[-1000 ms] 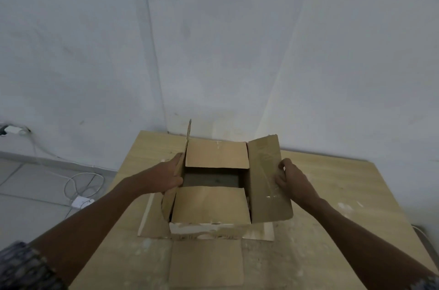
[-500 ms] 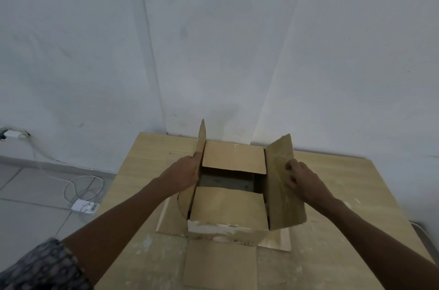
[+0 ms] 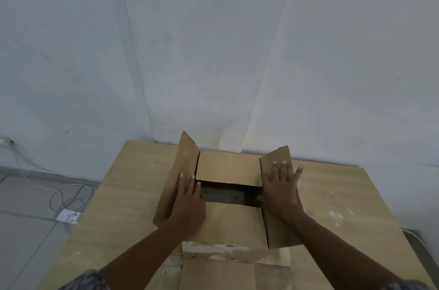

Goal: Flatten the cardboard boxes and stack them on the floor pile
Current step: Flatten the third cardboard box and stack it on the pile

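Two flat, open hands on one cardboard box [image 3: 228, 223] sitting on a wooden table [image 3: 123, 194], left hand [image 3: 188, 206] pressing the left flap [image 3: 177, 178], right hand [image 3: 281, 191] spread on the right flap [image 3: 280, 230], gripping nothing, white wall [image 3: 213, 52] close behind, cables [image 3: 69, 197] on the floor at left.

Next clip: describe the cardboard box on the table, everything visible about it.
The box is plain brown corrugated cardboard, standing upright on the wooden table, not yet flattened. Its far and near top flaps are folded inward, leaving a dark gap between them. The two side flaps angle up and outward; the left hand lies flat on the left one, the right hand on the right one, fingers spread. The near top edge shows torn whitish patches. Flat cardboard lies under and before it.
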`<state>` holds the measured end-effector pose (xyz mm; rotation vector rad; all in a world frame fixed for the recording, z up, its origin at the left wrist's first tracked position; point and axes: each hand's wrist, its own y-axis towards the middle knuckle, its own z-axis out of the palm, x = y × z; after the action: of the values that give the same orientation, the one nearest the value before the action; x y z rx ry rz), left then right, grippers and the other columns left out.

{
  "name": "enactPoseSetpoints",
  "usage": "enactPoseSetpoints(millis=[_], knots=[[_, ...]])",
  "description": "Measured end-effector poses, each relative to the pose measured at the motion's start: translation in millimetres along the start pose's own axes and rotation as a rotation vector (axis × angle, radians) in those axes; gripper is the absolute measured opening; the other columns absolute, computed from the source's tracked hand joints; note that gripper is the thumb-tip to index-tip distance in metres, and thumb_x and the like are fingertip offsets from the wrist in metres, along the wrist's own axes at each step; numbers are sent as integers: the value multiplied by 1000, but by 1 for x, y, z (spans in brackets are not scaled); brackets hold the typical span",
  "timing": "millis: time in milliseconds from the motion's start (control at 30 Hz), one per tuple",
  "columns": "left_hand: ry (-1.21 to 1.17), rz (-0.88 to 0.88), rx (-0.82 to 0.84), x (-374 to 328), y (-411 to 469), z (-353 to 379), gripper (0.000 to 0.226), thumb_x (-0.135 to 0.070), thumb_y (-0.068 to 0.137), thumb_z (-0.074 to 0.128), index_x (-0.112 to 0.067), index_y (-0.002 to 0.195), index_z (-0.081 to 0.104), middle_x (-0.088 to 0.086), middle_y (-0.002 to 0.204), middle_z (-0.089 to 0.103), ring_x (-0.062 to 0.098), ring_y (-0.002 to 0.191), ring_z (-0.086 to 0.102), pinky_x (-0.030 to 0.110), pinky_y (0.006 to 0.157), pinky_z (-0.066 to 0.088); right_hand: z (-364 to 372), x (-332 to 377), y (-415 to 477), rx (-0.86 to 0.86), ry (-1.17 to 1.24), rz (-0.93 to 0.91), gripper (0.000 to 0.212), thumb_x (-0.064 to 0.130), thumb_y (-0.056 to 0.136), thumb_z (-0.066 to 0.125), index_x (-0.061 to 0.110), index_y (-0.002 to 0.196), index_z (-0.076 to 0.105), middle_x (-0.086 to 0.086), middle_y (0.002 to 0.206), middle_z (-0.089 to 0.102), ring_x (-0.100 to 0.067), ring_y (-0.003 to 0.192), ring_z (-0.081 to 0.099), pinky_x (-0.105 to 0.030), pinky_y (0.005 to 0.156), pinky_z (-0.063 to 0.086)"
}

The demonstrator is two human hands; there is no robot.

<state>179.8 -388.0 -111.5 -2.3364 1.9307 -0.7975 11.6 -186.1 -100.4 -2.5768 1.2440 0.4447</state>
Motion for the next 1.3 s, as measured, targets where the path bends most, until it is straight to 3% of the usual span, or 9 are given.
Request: enactPoseSetpoints(millis=[200, 300, 400, 500, 600, 767, 900, 1100, 1300], knots=[[-156, -99, -22, -3, 8, 27, 89, -65, 88, 2, -9, 149, 32, 20, 160, 19, 47, 146, -3, 76, 98, -25, 27, 2, 43, 7, -15, -95, 88, 65, 78, 59, 12, 145, 35, -34, 154, 18, -54, 143, 9, -81, 100, -5], [-336, -67, -26, 2, 4, 22, 78, -61, 87, 17, -10, 108, 72, 18, 136, 57, 48, 135, 38, 82, 100, -2, 33, -6, 51, 24, 32, -152, 70, 60, 78, 58, 17, 132, 49, -30, 146, 37, -53, 139, 23, -79, 102, 5], [-471, -138, -85, 20, 4, 12, 57, -57, 89, 26, -21, 83, 70, 9, 115, 70, 44, 126, 51, 84, 94, 16, 23, -21, 59, -70, 98, -169, 54, 60, 87, 35, 27, 126, 52, -20, 146, 41, -47, 137, 28, -77, 105, 9], [-560, -268, -96, 28, -12, -7, 76, -63, 86, 4, -29, 116, 65, 4, 152, 40, 39, 147, 19, 82, 98, 3, 3, -36, 66, -115, 263, -57, 46, 64, 92, 32, 41, 121, 59, -17, 154, 32, -46, 141, 22, -75, 107, 7], [-675, -356, -113, 30, -26, -8, 59, -65, 90, 36, -26, 128, 57, 6, 163, 5, 37, 149, -2, 81, 101, 3, -8, -43, 71, -47, 446, 97, 48, 71, 90, 34, 47, 121, 60, -12, 158, 23, -44, 145, 14, -72, 108, 7], [-1049, -453, 91, 49, -35, -12, 95, -73, 66, 69, -22, 140, 41, 14, 158, -25, 44, 147, -9, 64, 113, 19, -23, -46, 69, -21, 607, 120, 47, 67, 90, 43, 38, 119, 66, -14, 157, 27, -38, 140, 28, -58, 105, 35], [-1128, -341, 187, 65, -48, -19, 137, -81, 49, 72, -21, 155, 11, 19, 159, -21, 45, 147, 2, 51, 115, 24, -38, -41, 58, -146, 585, 52, 39, 53, 95, 50, 23, 108, 72, -12, 149, 41, -31, 130, 45, -47, 97, 46], [-1235, -80, -24, 51, -41, -28, 117, -59, 54, 86, -29, 150, 26, 0, 152, 35, 25, 133, 43, 42, 104, 47, -46, -14, 42, -207, 614, -38, 33, 42, 94, 57, 15, 96, 76, -13, 144, 48, -28, 126, 49, -42, 96, 48], [-1346, -37, -91, 43, -16, -34, 125, -52, 57, 86, -20, 154, 14, -1, 153, 28, 25, 137, 38, 38, 104, 47, -49, 26, 14, -258, 662, -104, 30, 37, 96, 56, 14, 92, 75, -6, 134, 51, -18, 113, 53, -33, 86, 52]])
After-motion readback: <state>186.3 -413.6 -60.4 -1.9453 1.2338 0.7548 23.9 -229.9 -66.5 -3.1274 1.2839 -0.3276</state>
